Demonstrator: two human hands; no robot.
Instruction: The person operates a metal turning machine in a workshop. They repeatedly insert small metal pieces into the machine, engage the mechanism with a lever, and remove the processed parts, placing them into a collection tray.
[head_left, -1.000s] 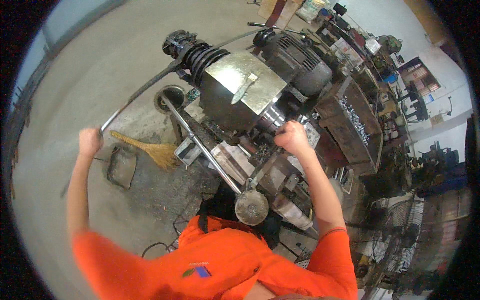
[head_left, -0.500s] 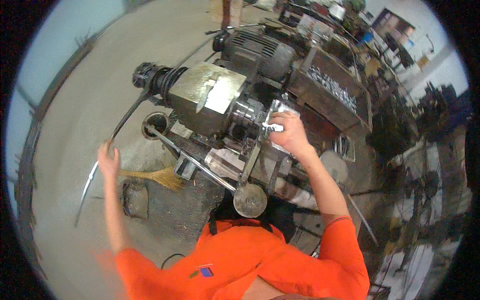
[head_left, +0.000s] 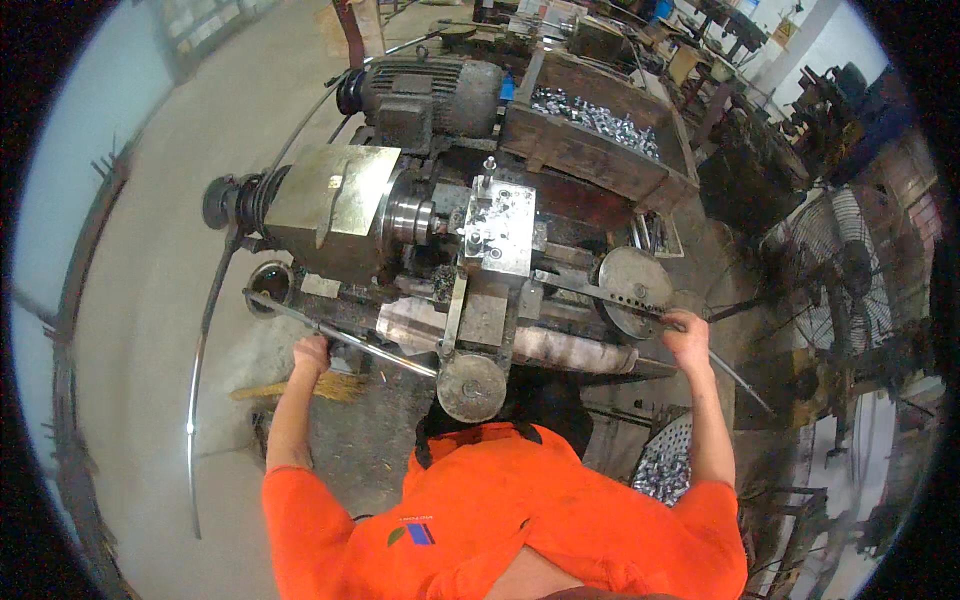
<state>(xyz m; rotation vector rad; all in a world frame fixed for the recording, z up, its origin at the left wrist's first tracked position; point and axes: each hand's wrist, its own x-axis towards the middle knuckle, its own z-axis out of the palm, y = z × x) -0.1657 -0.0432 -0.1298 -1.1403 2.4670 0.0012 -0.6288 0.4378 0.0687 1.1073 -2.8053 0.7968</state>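
Note:
My right hand is closed around the outer end of a flat metal lever with a row of holes, which reaches out from the lathe carriage. My left hand is curled shut beside a shiny steel bar handle; anything inside its fingers is hidden. Between my arms lies the lathe, with a square metal tool post block facing the spindle chuck. A round handwheel sits close to my body, and a larger disc handwheel stands near the lever.
Behind the lathe are a dark electric motor and a wooden crate of small metal parts. More parts fill a perforated basket by my right arm. A straw broom lies left; a long bent rod hangs left. A fan stands right.
My left hand has let go of the long bent rod and moved right, near the bar handle. My right hand has left the tool post and gripped the lever. The view has shifted.

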